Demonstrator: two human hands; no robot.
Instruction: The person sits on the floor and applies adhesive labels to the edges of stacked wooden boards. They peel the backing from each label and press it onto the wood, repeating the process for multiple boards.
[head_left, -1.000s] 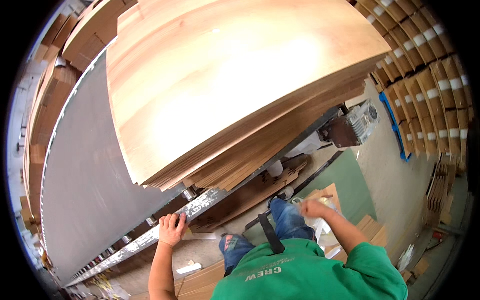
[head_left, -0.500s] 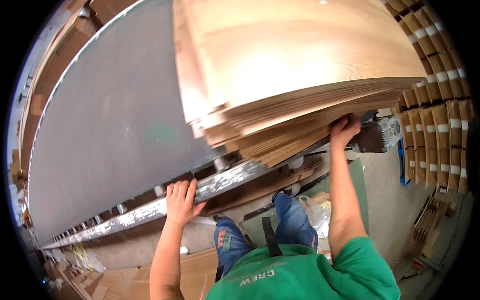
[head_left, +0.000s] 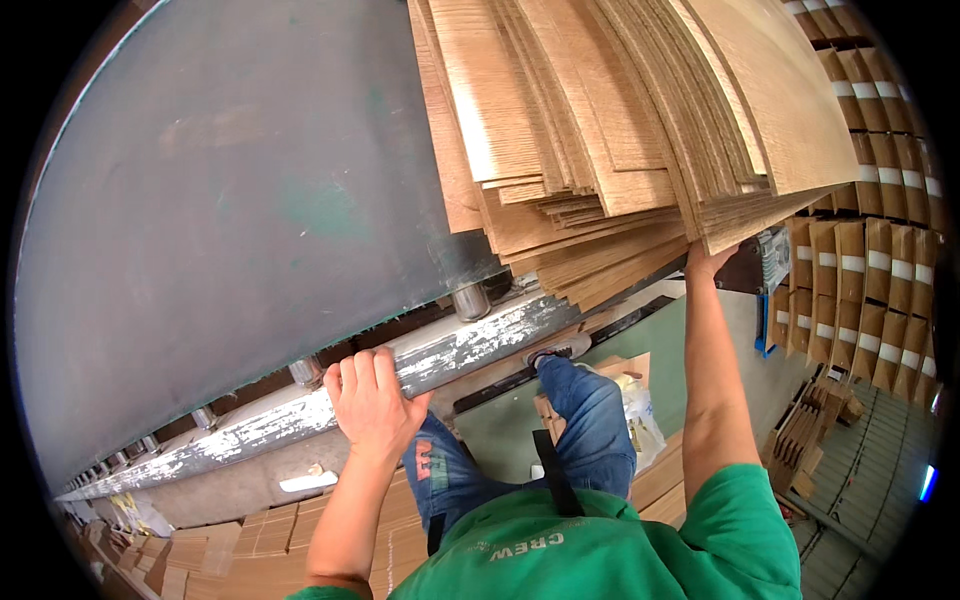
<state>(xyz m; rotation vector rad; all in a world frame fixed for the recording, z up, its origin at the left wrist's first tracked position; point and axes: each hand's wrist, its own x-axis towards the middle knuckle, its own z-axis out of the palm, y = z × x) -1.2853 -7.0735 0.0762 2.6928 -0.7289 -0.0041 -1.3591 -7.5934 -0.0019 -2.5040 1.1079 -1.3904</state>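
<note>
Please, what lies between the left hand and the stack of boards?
In the head view, a stretch of worn metal rail lies between the left hand and the boards, with a roller alongside.

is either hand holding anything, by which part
Left hand curls over a metal rail; right hand meets the lower edge of brown sheets, fingers hidden, grip unclear.
</note>
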